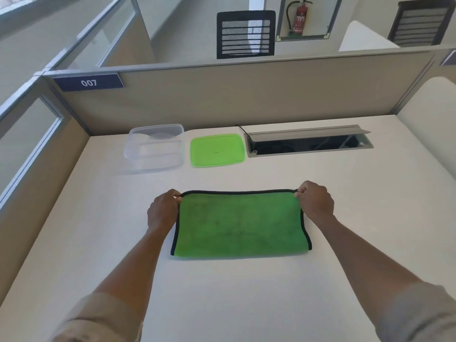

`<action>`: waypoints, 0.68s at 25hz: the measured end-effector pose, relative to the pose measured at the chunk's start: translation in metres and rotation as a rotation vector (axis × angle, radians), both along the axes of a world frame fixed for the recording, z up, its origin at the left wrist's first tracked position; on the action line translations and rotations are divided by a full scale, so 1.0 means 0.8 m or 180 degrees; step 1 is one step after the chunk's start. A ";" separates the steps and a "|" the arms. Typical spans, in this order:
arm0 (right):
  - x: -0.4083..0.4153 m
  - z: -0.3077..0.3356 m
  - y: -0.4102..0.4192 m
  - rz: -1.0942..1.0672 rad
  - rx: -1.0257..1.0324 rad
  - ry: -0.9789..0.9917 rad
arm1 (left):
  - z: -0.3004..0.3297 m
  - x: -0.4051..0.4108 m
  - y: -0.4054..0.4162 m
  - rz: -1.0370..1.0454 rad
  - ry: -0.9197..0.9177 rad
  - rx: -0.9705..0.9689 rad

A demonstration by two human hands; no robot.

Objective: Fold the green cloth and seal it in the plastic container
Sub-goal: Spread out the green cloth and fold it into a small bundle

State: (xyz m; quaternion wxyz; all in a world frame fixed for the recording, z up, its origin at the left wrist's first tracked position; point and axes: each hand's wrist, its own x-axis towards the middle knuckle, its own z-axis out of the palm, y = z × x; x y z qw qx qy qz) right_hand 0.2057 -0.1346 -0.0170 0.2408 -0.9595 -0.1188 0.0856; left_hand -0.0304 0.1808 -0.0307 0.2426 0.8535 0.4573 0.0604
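Folded green cloth, long axis left-right

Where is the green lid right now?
The green lid lies flat at the far side of the desk, between the clear container on its left and the open cable hatch.

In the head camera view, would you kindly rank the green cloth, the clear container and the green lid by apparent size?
1. green cloth, though it lies nearest the camera.
2. clear container and green lid: too alike to rank.
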 end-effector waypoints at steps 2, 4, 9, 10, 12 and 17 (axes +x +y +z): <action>0.004 -0.010 0.001 0.0015 -0.0077 -0.0015 | -0.007 0.006 0.004 -0.0067 0.0056 0.0032; 0.006 -0.018 0.003 0.0011 -0.0058 -0.0033 | -0.014 0.008 0.006 -0.0088 0.0119 0.0057; 0.014 -0.041 0.004 0.0138 0.0305 0.0051 | -0.026 0.005 0.010 0.0008 0.0264 -0.0107; 0.013 -0.044 0.003 0.0160 0.0305 0.0070 | -0.027 0.005 0.011 0.0014 0.0265 -0.0136; 0.004 -0.044 0.004 0.0207 0.0162 -0.0109 | -0.027 0.006 0.012 0.0012 0.0296 -0.0171; -0.094 -0.027 0.052 0.0955 0.0387 -0.0288 | -0.025 0.016 0.008 -0.0132 0.0424 -0.0085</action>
